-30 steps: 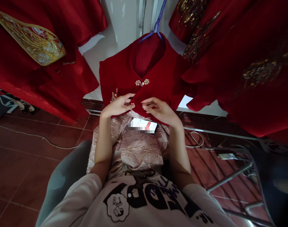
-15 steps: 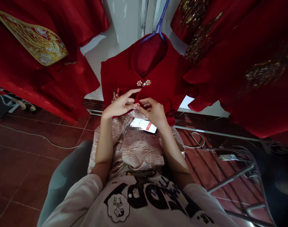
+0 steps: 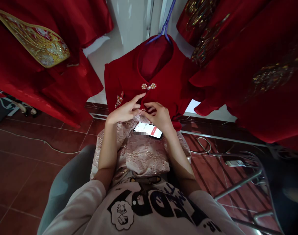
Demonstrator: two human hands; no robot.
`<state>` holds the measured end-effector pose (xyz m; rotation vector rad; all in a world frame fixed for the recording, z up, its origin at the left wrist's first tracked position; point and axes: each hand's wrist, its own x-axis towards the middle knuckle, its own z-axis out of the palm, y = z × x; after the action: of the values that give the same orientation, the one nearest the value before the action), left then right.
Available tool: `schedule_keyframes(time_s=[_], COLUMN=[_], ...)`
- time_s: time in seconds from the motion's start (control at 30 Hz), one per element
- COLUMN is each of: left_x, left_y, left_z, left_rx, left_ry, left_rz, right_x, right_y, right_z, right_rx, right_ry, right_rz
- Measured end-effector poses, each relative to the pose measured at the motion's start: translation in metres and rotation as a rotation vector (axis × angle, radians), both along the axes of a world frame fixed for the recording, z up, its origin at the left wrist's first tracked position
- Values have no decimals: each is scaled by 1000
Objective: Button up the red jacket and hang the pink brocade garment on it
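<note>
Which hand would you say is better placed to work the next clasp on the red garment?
Probably the right hand: its fingertips pinch at the garment's front edge, while the left hand lies open, index finger extended, steadying the cloth.

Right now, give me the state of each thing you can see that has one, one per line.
Red jacket: hanging on a hanger, front flap closed at the neck.
Pearl clasp: fastened.
Phone: screen lit, lying on the pink cloth in the lap.
Left hand: fingers pinching at the flap edge.
Right hand: fingers curled at the same spot.
Hanger: hung up, carrying the jacket.
</note>
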<state>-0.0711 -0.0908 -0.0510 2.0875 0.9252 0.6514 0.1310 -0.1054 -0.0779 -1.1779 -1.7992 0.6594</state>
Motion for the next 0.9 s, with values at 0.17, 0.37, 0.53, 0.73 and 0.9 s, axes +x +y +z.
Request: schedule_keyframes(time_s=[0.17,0.37,0.53,0.73,0.9], left_x=[0,8,3,-44,-64], left_y=[-3,-9,-8,6,17], left_z=[3,12,14,4,-8], left_rx=[61,120,99,239,278], left_ry=[26,-90,-174,-247,-283], left_rz=[30,181,249,620,755], right_x=[-2,-5,-4,3,8], right_y=[-1,-2,-3,0,4], right_z=[-1,3,6,8,6], right_rx=[6,81,93,81,94], right_ry=[-6,39,49,83,187], right_rz=[-9,-68,-81,-120,-191])
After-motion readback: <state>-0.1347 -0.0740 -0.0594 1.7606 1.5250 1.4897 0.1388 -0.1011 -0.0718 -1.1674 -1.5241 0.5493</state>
